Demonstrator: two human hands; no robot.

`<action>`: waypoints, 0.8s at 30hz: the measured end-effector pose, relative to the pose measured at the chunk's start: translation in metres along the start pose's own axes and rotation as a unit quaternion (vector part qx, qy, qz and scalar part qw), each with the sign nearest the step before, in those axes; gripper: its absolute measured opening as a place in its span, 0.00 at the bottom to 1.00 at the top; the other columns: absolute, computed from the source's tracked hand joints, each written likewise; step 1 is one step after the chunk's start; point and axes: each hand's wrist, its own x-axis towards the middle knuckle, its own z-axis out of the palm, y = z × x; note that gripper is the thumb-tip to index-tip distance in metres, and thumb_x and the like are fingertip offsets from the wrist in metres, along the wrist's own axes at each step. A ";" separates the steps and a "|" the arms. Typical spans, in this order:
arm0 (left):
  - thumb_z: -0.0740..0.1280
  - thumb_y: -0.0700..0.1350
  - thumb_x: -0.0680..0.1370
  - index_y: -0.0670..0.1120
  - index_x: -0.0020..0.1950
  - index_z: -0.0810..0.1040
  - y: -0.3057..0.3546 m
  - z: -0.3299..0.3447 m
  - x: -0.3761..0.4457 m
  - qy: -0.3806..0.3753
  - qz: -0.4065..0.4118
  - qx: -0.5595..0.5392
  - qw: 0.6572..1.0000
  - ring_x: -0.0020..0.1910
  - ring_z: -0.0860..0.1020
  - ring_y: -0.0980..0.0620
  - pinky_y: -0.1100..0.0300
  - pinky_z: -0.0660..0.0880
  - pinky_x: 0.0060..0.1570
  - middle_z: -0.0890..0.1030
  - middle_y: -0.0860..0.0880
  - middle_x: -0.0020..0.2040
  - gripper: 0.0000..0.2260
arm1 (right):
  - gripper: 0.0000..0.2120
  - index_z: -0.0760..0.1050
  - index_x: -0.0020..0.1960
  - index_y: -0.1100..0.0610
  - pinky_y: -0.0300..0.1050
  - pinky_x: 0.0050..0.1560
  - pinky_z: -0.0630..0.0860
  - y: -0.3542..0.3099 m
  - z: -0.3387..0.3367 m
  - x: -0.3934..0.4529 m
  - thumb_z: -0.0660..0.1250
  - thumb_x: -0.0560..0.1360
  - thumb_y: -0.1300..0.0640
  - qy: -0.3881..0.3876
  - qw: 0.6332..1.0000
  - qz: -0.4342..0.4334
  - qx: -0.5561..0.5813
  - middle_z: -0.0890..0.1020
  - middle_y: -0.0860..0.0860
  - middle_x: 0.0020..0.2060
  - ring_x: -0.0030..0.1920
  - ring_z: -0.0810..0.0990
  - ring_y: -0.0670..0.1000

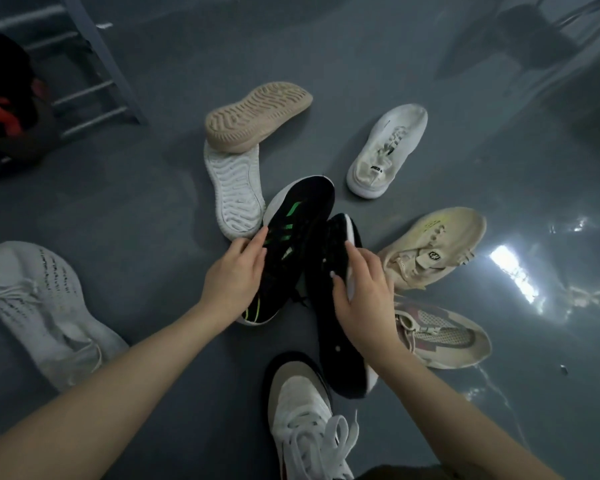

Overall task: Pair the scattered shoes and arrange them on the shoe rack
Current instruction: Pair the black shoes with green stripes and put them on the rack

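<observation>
Two black sneakers are in my hands at the centre. My left hand (234,277) grips the black shoe with green stripes (293,233) by its side. My right hand (361,292) clasps the second black shoe (333,341), which is tilted on its edge beside the first. Around them on the grey floor lie a beige-soled shoe turned sole up (257,116), a white-soled shoe turned sole up (234,195), a white sneaker (388,150), a cream sneaker (433,247), a pink-and-cream mesh sneaker (444,337), a white knit sneaker (39,306) and a white laced sneaker (302,417).
The metal shoe rack (94,81) stands at the far left, with a dark bag with red parts (7,109) beside it. Bright light glares off the glossy floor (513,271) at the right. A dark stand's shadowy legs (534,36) are at the top right.
</observation>
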 end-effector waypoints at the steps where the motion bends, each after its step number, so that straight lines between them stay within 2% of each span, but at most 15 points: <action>1: 0.59 0.42 0.80 0.45 0.71 0.67 0.000 -0.002 0.000 0.015 -0.009 -0.019 1.000 0.49 0.77 0.40 0.44 0.76 0.44 0.76 0.41 0.55 0.19 | 0.24 0.65 0.70 0.57 0.47 0.58 0.63 -0.003 0.001 -0.003 0.63 0.74 0.60 -0.001 1.000 -0.029 0.007 0.74 0.54 0.62 0.60 0.73 0.55; 3: 0.59 0.40 0.80 0.43 0.69 0.69 -0.001 -0.006 -0.002 0.053 -0.032 -0.052 0.997 0.50 0.77 0.41 0.48 0.75 0.47 0.77 0.40 0.54 0.17 | 0.26 0.64 0.70 0.54 0.46 0.60 0.59 -0.009 0.006 -0.009 0.64 0.74 0.56 -0.003 0.999 -0.048 -0.001 0.72 0.52 0.66 0.63 0.69 0.54; 6: 0.58 0.39 0.80 0.42 0.68 0.70 -0.004 -0.013 -0.012 0.099 -0.066 -0.072 0.990 0.49 0.76 0.46 0.57 0.70 0.47 0.78 0.41 0.52 0.16 | 0.30 0.57 0.73 0.46 0.56 0.67 0.54 -0.011 0.013 -0.012 0.63 0.74 0.44 -0.038 0.998 0.042 -0.025 0.59 0.53 0.74 0.70 0.58 0.57; 7: 0.57 0.40 0.80 0.42 0.68 0.70 -0.004 -0.017 -0.014 0.110 -0.079 -0.080 0.988 0.49 0.75 0.49 0.60 0.68 0.48 0.78 0.42 0.53 0.16 | 0.32 0.54 0.74 0.45 0.57 0.68 0.53 -0.011 0.013 -0.010 0.62 0.74 0.41 -0.071 0.995 0.066 -0.013 0.58 0.54 0.74 0.71 0.58 0.57; 8: 0.56 0.41 0.81 0.43 0.68 0.70 -0.004 -0.020 -0.016 0.119 -0.090 -0.086 0.985 0.50 0.73 0.53 0.63 0.66 0.49 0.77 0.43 0.54 0.16 | 0.32 0.54 0.74 0.45 0.56 0.67 0.55 -0.010 0.012 -0.009 0.62 0.74 0.41 -0.098 0.993 0.068 0.011 0.62 0.54 0.72 0.70 0.60 0.57; 10: 0.56 0.42 0.81 0.44 0.68 0.70 -0.003 -0.026 -0.018 0.131 -0.104 -0.091 0.982 0.51 0.71 0.58 0.67 0.64 0.51 0.77 0.45 0.56 0.16 | 0.30 0.59 0.73 0.52 0.52 0.62 0.59 -0.015 0.012 -0.008 0.65 0.75 0.49 -0.105 0.993 0.021 0.044 0.72 0.55 0.63 0.63 0.70 0.58; 13: 0.56 0.44 0.81 0.45 0.68 0.70 -0.005 -0.036 -0.021 0.145 -0.115 -0.105 0.977 0.54 0.70 0.59 0.65 0.64 0.54 0.77 0.46 0.58 0.16 | 0.23 0.70 0.66 0.61 0.54 0.51 0.68 -0.031 0.017 -0.011 0.67 0.71 0.66 -0.029 0.997 -0.066 0.014 0.78 0.59 0.52 0.51 0.76 0.62; 15: 0.57 0.44 0.81 0.45 0.68 0.70 -0.011 -0.042 -0.026 0.155 -0.117 -0.107 0.975 0.54 0.70 0.60 0.64 0.65 0.54 0.77 0.47 0.59 0.16 | 0.25 0.72 0.64 0.62 0.53 0.47 0.71 -0.046 0.021 -0.005 0.65 0.68 0.73 0.024 0.994 -0.107 -0.002 0.78 0.60 0.52 0.47 0.76 0.61; 17: 0.57 0.44 0.81 0.45 0.67 0.71 -0.020 -0.048 -0.031 0.163 -0.126 -0.104 0.973 0.53 0.71 0.59 0.64 0.66 0.53 0.78 0.47 0.58 0.15 | 0.27 0.72 0.65 0.62 0.52 0.46 0.70 -0.064 0.028 0.011 0.61 0.67 0.74 0.045 0.988 -0.146 0.006 0.78 0.59 0.52 0.46 0.74 0.59; 20: 0.57 0.44 0.81 0.45 0.67 0.72 -0.033 -0.057 -0.036 0.170 -0.136 -0.097 0.971 0.53 0.71 0.61 0.67 0.65 0.54 0.78 0.48 0.57 0.15 | 0.25 0.71 0.67 0.58 0.54 0.51 0.68 -0.087 0.041 0.029 0.60 0.71 0.69 0.010 0.991 -0.128 0.026 0.77 0.58 0.56 0.50 0.73 0.60; 24: 0.56 0.44 0.81 0.46 0.67 0.71 -0.041 -0.052 -0.041 0.163 -0.142 -0.107 0.970 0.52 0.69 0.64 0.76 0.61 0.51 0.77 0.50 0.57 0.15 | 0.29 0.62 0.72 0.47 0.59 0.62 0.62 -0.078 0.054 0.026 0.65 0.73 0.47 -0.068 0.994 -0.055 -0.058 0.66 0.58 0.69 0.64 0.68 0.62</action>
